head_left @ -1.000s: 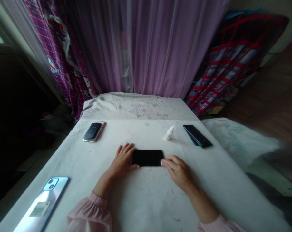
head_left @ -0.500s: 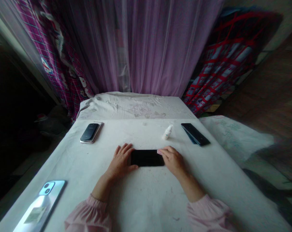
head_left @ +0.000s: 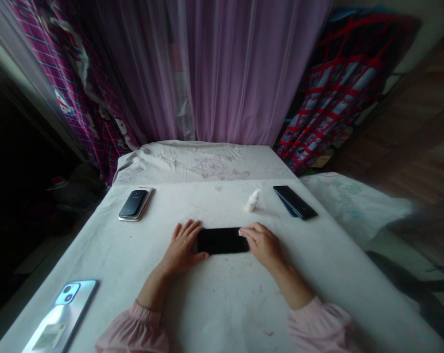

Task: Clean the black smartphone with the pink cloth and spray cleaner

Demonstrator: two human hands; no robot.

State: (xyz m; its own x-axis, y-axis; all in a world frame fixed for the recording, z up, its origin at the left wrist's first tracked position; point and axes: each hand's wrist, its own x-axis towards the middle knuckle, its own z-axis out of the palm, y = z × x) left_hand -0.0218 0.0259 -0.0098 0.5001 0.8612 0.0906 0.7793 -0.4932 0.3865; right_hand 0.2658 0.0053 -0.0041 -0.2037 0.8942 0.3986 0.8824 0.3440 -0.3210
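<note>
Two open hands flanked a black smartphone: the left hand at its edge, the right hand with fingertips moved up to the far corner.

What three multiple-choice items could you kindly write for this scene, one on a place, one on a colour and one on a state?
1. Where does the small white bottle stand?
A. Beyond the black phone
B. On the wooden floor
C. Beside the twin-lens phone

2. What colour are the person's sleeves?
A. Red
B. Pale pink
C. Navy

3. How does the black phone lie between the left hand and the right hand?
A. Standing on edge
B. Lifted in the air
C. Flat on the white cloth

Answers:
1. A, as the bottle stands past the phone's far edge.
2. B, as both gathered cuffs show pale pink fabric.
3. C, as the phone rests flat on the cloth between the hands.
</note>
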